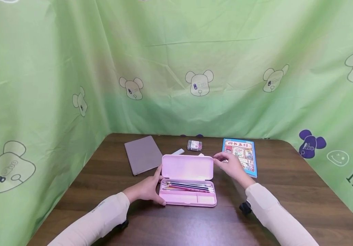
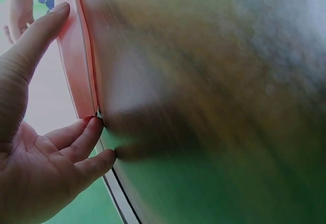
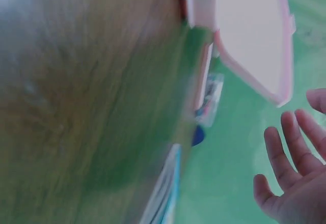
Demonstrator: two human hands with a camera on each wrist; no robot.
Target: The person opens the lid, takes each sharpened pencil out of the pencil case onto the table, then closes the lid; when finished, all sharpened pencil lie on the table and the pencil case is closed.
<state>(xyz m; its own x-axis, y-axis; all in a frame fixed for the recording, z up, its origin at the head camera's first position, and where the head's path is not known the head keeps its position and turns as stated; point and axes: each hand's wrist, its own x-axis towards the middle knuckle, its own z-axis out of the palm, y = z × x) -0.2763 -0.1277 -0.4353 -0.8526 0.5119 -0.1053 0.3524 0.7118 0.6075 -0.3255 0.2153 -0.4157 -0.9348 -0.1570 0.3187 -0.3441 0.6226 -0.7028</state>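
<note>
A pink pencil case (image 1: pixel 178 198) stands on the table with its lid (image 1: pixel 187 167) raised. Several pencils (image 1: pixel 188 187) lie in its long rear compartment; the two front compartments show bare bottoms. My left hand (image 1: pixel 145 188) holds the case's left end, thumb at the front corner and the other fingers farther back. In the left wrist view that thumb (image 2: pixel 53 23) lies against the pink side. Beside the lid's upper right corner is my right hand (image 1: pixel 232 166). Its fingers (image 3: pixel 277 155) are loosely bent and apart from the lid in the right wrist view, with nothing held.
A grey flat notebook-like item (image 1: pixel 144 155) lies at the back left. Behind the case are a white bar-shaped item (image 1: pixel 178 151) and a small clear box (image 1: pixel 194 145) with a label. A blue-edged book (image 1: pixel 250 155) lies behind my right hand. Green curtains (image 1: pixel 164 112) surround the table.
</note>
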